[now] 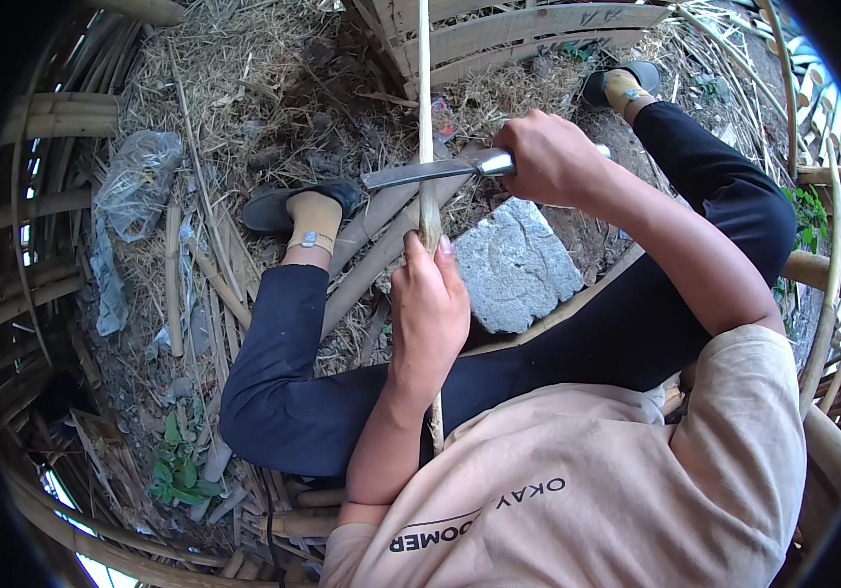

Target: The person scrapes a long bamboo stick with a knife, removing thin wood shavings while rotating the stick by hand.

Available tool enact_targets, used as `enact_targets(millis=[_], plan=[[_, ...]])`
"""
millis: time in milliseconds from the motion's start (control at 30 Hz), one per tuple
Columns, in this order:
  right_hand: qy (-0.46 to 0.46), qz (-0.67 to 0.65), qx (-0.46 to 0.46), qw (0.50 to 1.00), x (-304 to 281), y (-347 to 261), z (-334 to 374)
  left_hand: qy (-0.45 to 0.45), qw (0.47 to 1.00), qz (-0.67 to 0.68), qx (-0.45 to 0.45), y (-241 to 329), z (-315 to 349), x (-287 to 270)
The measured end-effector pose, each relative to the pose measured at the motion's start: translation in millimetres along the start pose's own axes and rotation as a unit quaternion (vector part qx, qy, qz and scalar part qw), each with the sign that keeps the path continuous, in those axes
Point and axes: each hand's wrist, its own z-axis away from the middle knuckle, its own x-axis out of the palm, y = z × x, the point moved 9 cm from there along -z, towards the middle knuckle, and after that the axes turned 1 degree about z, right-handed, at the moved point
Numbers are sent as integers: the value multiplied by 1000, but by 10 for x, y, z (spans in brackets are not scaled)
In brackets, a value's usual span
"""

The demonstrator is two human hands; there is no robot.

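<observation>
My left hand (pixel 428 306) is closed round a long, thin wooden stick (pixel 425 127), its thumb and fingers wrapped near the darker lower part. The stick runs from the top edge down past my wrist toward my lap. My right hand (pixel 553 159) grips the metal handle of a knife (pixel 425 173). Its blade points left and lies across the stick, just above my left hand. A rough grey stone block (pixel 519 267) rests on the ground between my legs, right of my left hand.
Dry straw (pixel 215 88) covers much of the ground. A crumpled clear plastic bag (pixel 138 186) lies at the left. Wooden slats (pixel 528 29) stand at the far side, and bamboo poles (pixel 58 116) surround me. A leafy green plant (pixel 181 470) grows at the lower left.
</observation>
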Motion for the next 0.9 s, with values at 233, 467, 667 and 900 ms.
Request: enact_targets(millis=[233,467,667,900], plan=[[29,14,23,999,-17,103,-110,-28,999,-13,-39,0,37,-1],[93,54,-12,994,-106,186,-233,14,999,-39,15,39,9,-79],[175,72,165,968,-478,1022,-315,13,1000,-25,12,7,1,-137],[50,50,107,992,-150,515,-214,21,1000,9,13,-4,3,-128]])
